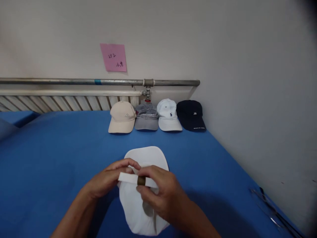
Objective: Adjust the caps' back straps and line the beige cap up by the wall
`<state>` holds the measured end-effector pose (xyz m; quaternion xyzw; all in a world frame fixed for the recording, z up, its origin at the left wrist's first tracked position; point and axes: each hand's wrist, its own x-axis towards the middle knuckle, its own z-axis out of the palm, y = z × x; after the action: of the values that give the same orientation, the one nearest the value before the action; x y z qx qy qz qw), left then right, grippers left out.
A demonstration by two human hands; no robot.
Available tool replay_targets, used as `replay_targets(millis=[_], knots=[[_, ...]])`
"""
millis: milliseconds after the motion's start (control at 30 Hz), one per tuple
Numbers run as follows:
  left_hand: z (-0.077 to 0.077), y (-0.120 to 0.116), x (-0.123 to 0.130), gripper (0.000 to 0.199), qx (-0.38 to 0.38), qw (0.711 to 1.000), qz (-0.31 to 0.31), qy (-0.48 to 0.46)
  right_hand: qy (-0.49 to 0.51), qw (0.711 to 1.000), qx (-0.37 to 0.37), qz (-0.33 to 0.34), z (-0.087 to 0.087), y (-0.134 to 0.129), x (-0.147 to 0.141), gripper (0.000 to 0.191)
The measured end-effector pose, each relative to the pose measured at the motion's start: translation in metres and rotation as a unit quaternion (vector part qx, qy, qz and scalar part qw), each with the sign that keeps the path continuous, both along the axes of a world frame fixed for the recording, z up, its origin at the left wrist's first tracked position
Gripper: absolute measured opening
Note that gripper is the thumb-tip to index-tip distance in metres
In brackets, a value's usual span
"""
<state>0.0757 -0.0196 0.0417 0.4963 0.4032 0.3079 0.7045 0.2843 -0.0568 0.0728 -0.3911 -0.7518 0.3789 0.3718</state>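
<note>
A white cap point(132, 208) lies in front of me on the blue surface, its brim point(148, 153) pointing away. Across its back opening runs a white strap point(127, 177) with a dark brass-coloured buckle point(141, 180). My right hand point(165, 191) is closed on the strap, thumb and forefinger pinching at the buckle. On the other side, my left hand point(107, 180) grips the cap near the strap's free end. Its fingertips reach toward the right forefinger, and part of its grip is hidden behind the strap.
Along the back stand a beige cap point(122, 117), a grey cap point(146, 117), a white cap with a small logo point(169, 115) and a navy cap point(190, 114). Behind them are a radiator point(61, 103) and pipe point(61, 81). Glasses point(272, 211) lie by the right wall.
</note>
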Motion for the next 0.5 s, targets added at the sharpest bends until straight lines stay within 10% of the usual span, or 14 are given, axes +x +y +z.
replay_targets(millis=[200,500], knots=[[0.009,0.003,-0.012,0.045,0.038,0.999,0.033,0.000,0.036,0.989,-0.124,-0.070,-0.003,0.010,0.010,0.008],[0.008,-0.001,-0.012,0.037,0.057,0.997,0.018,0.038,0.009,0.994,-0.091,-0.062,-0.011,0.011,0.006,0.011]])
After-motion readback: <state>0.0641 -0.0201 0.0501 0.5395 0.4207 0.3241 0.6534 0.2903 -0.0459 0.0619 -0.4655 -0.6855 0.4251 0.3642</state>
